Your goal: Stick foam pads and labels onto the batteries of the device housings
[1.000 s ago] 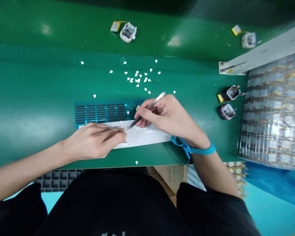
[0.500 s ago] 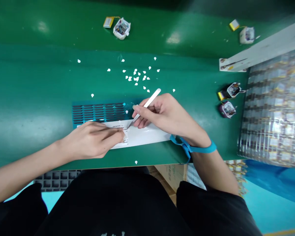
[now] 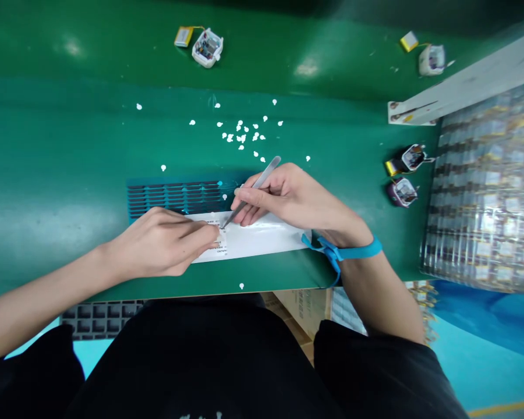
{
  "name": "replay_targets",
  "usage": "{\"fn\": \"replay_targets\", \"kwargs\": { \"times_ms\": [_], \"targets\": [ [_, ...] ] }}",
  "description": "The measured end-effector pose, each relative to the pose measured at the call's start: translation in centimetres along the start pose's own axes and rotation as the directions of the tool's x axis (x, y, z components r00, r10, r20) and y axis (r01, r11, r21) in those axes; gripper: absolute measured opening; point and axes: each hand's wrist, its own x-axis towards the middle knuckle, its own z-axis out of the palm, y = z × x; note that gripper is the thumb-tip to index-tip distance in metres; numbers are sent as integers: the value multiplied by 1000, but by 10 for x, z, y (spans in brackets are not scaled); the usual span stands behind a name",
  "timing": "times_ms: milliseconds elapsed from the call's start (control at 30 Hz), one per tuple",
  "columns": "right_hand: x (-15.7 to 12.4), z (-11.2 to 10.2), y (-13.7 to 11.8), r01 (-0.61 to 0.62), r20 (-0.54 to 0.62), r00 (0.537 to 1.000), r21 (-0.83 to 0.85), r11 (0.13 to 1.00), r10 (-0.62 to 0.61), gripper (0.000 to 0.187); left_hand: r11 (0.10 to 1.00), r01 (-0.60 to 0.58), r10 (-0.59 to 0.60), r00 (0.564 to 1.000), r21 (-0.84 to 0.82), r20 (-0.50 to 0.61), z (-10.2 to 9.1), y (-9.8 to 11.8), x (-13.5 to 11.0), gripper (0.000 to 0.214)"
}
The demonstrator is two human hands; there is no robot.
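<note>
Green bench (image 3: pixel 70 134), four devices (image 3: pixel 208 48); left hand (image 3: pixel 168 241) on one sheet (image 3: pixel 262 240), grip unclear; right hand (image 3: pixel 286 198) pinching one tweezers (image 3: pixel 266 172).

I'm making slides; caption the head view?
Right hand holding slim silver metal tweezers over a long white sheet, left hand on its black-printed end.

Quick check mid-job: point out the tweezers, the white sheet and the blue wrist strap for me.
Tweezers (image 3: pixel 267 171): head view, on the upper handle.
White sheet (image 3: pixel 264 237): head view, on its bare, unprinted part.
Blue wrist strap (image 3: pixel 361 251): head view, on its band.
</note>
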Motion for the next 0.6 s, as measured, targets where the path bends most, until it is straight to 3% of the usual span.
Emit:
{"fn": "replay_targets", "kwargs": {
  "times_ms": [100,200,300,367,467,533,600],
  "targets": [
    [2,-4,-2,0,2,1000,7,1000,0,41,1000,4,-4,1000,-5,26,1,-1,-2,16],
    [1,-7,-4,48,-69,997,10,999,-47,42,999,43,-42,999,-32,34,2,1,-3,18],
    [-5,-6,-5,142,-216,967,11,990,-136,36,986,109,-121,988,-123,-95,-2,7,0,14],
    [-10,-1,-6,215,-330,921,-15,977,-208,31,940,225,-266,954,-258,-138,-7,11,5,10],
    [-17,13,-8,279,-424,867,-24,960,-262,28,731,415,-489,872,-541,8,-16,16,12,6],
    [-19,25,-9,294,-420,868,3,956,-266,29,560,457,-518,844,-691,139,-20,17,14,9],
    [-19,36,-10,276,-392,886,14,961,-248,32,418,452,-481,846,-788,230,-22,18,15,20]
  ]
}}
